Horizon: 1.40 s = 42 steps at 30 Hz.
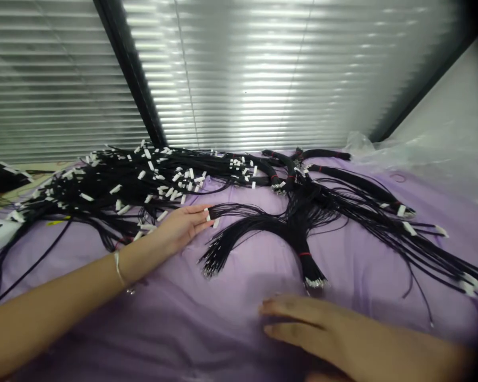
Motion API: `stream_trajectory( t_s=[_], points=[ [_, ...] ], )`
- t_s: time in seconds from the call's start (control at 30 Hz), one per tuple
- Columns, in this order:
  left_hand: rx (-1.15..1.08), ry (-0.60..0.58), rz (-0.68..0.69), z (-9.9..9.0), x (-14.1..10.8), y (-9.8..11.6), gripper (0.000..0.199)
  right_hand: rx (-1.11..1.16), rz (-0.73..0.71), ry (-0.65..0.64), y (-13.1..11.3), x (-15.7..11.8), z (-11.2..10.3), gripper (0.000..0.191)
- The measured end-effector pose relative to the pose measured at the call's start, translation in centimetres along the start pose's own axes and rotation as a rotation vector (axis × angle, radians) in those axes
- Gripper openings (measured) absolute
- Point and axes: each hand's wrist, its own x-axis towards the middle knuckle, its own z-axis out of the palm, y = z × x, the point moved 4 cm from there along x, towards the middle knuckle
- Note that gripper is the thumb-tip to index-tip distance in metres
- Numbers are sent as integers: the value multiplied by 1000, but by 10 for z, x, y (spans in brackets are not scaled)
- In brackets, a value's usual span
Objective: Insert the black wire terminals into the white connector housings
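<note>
My left hand (185, 225) reaches to the middle of the table, its fingers closed on the white-tagged ends of several thin black cables (247, 208). Those cables run right into a larger black heap. Just below them a thick cable bundle (258, 223) curves to the left, its metal-tipped ends fanned out on the cloth. Beside it, another bundle (305, 253) with a red tie points toward me, silvery tips at its end. My right hand (322, 323), slightly blurred, hovers in front of these bundles with fingers stretched and slightly apart, holding nothing.
A large pile of black cables (99, 180) with white tags covers the back left. More tied bundles (358, 183) and loose cables (422, 249) lie to the right. Clear plastic film (418, 154) sits at the back right. A white device (0, 233) rests at the left edge.
</note>
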Motion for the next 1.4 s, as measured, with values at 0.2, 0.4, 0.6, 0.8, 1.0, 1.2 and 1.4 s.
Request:
stream_trajectory(
  t_s=[0.2, 0.4, 0.6, 0.8, 1.0, 1.2, 1.4],
  points=[
    [-62, -49, 40, 3, 19, -4, 17, 40, -2, 96, 64, 87, -11, 28],
    [-77, -45, 131, -3, 23, -7, 16, -183, 16, -42, 103, 145, 8, 16],
    [117, -102, 178, -10, 24, -10, 24, -74, 103, -41, 117, 136, 13, 15],
    [177, -26, 150, -9, 18, -5, 27, 118, -71, 75, 105, 134, 11, 20],
    [297, -7, 216, -5, 5, 6, 30, 62, -142, 95, 103, 137, 14, 22],
    [203, -15, 116, 1, -6, 1, 19, 114, -144, 30, 106, 141, 23, 23],
    [-5, -4, -43, 1, -7, -11, 19, 52, -172, 60, 99, 140, 26, 28]
  ],
)
